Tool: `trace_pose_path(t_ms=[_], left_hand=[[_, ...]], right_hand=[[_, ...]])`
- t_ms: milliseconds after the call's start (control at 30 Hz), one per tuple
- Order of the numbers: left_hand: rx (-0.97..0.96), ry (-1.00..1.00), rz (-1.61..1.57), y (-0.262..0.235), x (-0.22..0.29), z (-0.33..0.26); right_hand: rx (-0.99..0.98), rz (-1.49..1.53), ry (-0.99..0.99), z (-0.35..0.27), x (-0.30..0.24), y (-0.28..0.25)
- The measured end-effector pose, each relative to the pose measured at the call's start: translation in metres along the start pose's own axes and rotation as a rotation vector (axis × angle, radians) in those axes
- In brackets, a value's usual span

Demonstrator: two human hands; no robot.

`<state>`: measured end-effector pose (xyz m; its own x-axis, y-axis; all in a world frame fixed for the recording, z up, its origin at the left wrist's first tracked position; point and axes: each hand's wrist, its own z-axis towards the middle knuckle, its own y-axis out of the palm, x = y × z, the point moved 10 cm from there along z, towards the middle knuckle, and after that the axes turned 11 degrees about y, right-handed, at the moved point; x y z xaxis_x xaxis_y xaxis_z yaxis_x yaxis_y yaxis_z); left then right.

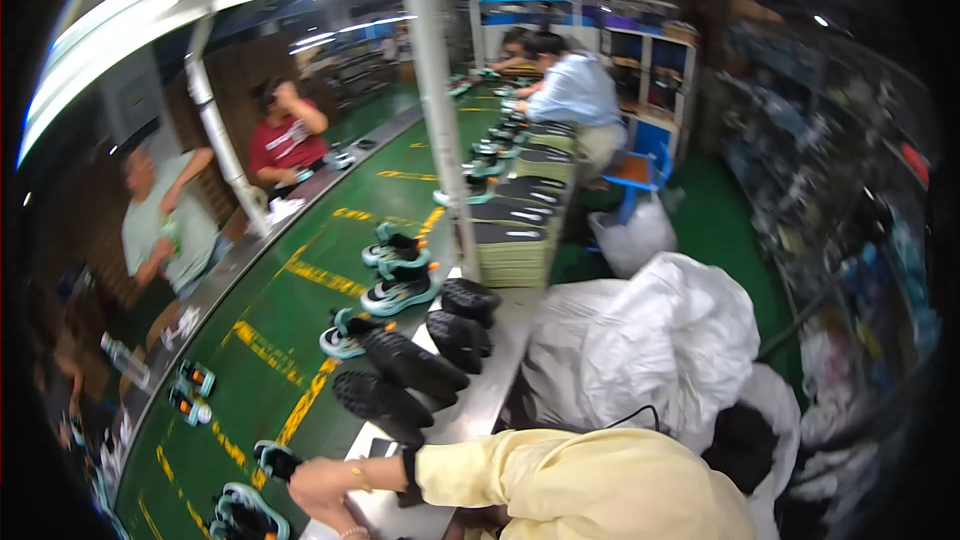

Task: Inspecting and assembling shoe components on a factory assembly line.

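Observation:
My right arm, in a pale yellow sleeve (590,475) with a dark cuff, reaches left across the bench edge. At its end, my right hand (318,483) is closed at a dark sports shoe (274,459) with a light teal edge. A thin bracelet circles that wrist. Of my left hand (340,516), only a part shows at the lower edge, beside a beaded bracelet; its fingers are hidden. Near my hands, a teal-and-black shoe (246,515) stands on the green belt. Several black shoe-shaped pieces (408,365) lie along the bench.
More teal-and-black shoes (400,292) stand along the green conveyor belt (300,315). Stacks of green and dark sheets (512,245) line its right side. White sacks (660,340) sit behind the bench. A white post (438,105) rises mid-line. Several co-workers (580,90) are at the line.

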<state>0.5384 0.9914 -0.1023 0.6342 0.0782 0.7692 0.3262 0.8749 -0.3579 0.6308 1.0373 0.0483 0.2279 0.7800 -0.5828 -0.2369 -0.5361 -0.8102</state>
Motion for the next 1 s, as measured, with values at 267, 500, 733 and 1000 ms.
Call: trace_pose_path(t_ms=[267, 500, 733, 1000], left_hand=[[0.076, 0.236, 0.116, -0.009, 0.141, -0.001], [-0.012, 0.395, 0.289, 0.024, 0.115, 0.023], [-0.409, 0.078, 0.027, 0.095, 0.041, 0.058], [-0.691, -0.029, -0.215, 0.190, 0.056, 0.066]], right_hand=[[0.576, -0.080, -0.002, -0.243, 0.087, -0.241], [1.164, -0.206, 0.530, -0.354, 0.247, -0.335], [0.969, 0.016, 0.610, -0.347, 0.343, -0.281], [1.024, -0.053, 0.474, -0.361, 0.351, -0.273]])
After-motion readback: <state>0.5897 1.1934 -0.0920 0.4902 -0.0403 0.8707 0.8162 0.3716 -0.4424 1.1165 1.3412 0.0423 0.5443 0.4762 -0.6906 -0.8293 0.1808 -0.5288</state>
